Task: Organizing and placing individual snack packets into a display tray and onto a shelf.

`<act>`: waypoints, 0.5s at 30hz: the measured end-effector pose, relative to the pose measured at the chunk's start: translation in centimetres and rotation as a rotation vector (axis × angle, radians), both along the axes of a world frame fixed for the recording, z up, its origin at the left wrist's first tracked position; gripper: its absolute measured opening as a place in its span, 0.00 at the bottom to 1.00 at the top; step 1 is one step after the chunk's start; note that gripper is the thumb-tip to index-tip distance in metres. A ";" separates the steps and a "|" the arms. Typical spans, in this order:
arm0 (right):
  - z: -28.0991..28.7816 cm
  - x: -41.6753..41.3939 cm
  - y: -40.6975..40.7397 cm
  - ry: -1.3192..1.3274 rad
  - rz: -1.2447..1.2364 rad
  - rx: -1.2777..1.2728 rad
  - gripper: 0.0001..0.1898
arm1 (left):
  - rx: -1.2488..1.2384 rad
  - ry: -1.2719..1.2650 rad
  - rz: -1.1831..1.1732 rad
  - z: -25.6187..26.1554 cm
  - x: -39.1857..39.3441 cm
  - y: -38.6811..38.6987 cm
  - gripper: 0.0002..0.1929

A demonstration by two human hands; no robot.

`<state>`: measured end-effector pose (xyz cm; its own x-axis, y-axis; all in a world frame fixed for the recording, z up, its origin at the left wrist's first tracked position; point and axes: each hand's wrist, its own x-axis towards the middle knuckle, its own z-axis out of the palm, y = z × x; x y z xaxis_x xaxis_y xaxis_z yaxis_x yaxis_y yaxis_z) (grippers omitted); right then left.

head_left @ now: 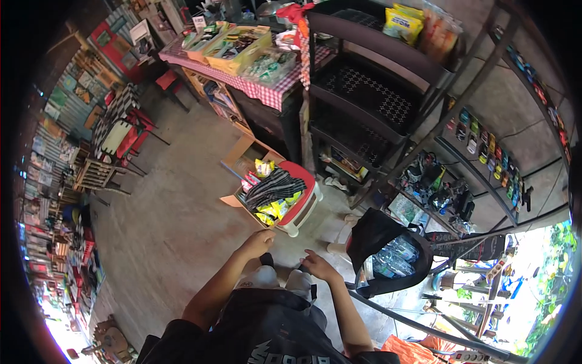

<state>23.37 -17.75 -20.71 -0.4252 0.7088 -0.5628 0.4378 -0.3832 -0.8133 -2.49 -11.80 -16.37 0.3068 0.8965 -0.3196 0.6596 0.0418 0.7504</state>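
My left hand (258, 244) hangs in front of my lap, its fingers curled, with nothing seen in it. A little lower to the right, my right hand (322, 265) has its fingers apart and holds nothing. Beyond them stands an open cardboard box (233, 200) with yellow snack packets (274, 209) inside. A dark striped cloth (274, 187) lies across the packets. Against the box's right side is a plastic stool (300, 173) with a red seat and pale legs. Right of my right hand, a black bag (373, 226) gapes around clear plastic bottles (396, 257).
A black tiered rack (368, 91) rises ahead, with snack packs (403, 25) on top. Beside it, a counter with a checked cloth (268, 95) bears bins of packets (238, 45). Toy cars (489, 150) line a shelf at right. Chairs (97, 175) stand at left.
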 end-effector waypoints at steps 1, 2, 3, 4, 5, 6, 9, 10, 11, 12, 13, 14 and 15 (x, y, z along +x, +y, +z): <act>-0.3 -0.4 0.4 0.006 -0.003 -0.018 0.35 | -0.110 -0.028 0.072 0.2 -0.5 -0.3 0.10; -0.5 -1.0 1.2 0.007 0.011 -0.019 0.35 | -0.112 -0.028 0.086 0.0 -1.4 -0.3 0.10; -0.8 -1.6 2.0 -0.038 0.036 0.039 0.34 | -0.096 -0.044 0.135 -0.6 -2.4 -0.2 0.10; -1.1 -2.3 2.9 -0.082 0.060 0.097 0.34 | -0.081 -0.060 0.182 -1.2 -3.4 0.0 0.10; 0.1 -3.7 4.0 -0.084 0.076 0.133 0.32 | -0.112 -0.082 0.241 -2.8 -5.4 -0.1 0.09; -0.2 -4.4 4.9 -0.090 0.083 0.122 0.32 | -0.124 -0.087 0.248 -3.6 -6.4 0.3 0.09; -1.4 -6.8 7.4 -0.147 0.082 0.270 0.32 | -0.098 -0.173 0.363 -5.8 -8.9 1.7 0.08; -1.7 -7.9 8.0 -0.098 0.056 0.260 0.32 | -0.103 -0.215 0.404 -6.3 -9.8 1.9 0.07; -2.0 -9.1 9.0 -0.049 0.027 0.258 0.31 | -0.102 -0.256 0.443 -6.5 -10.7 2.6 0.07; -2.2 -10.1 9.7 -0.057 0.021 0.255 0.31 | -0.107 -0.263 0.436 -6.7 -11.4 3.0 0.07; -2.4 -11.0 10.3 -0.026 0.021 0.195 0.31 | -0.078 -0.271 0.441 -7.0 -12.0 3.4 0.07; -2.8 -11.8 11.4 0.004 0.011 0.138 0.31 | -0.047 -0.281 0.435 -7.5 -12.4 4.4 0.07; -3.5 -12.3 12.3 -0.007 -0.010 0.131 0.31 | -0.059 -0.289 0.415 -7.2 -12.8 5.5 0.07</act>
<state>11.03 -5.43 -24.20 -0.4137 0.7809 -0.4681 0.4406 -0.2782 -0.8535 -15.32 -6.33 -23.53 0.0124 0.9444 -0.3284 0.3444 0.3043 0.8882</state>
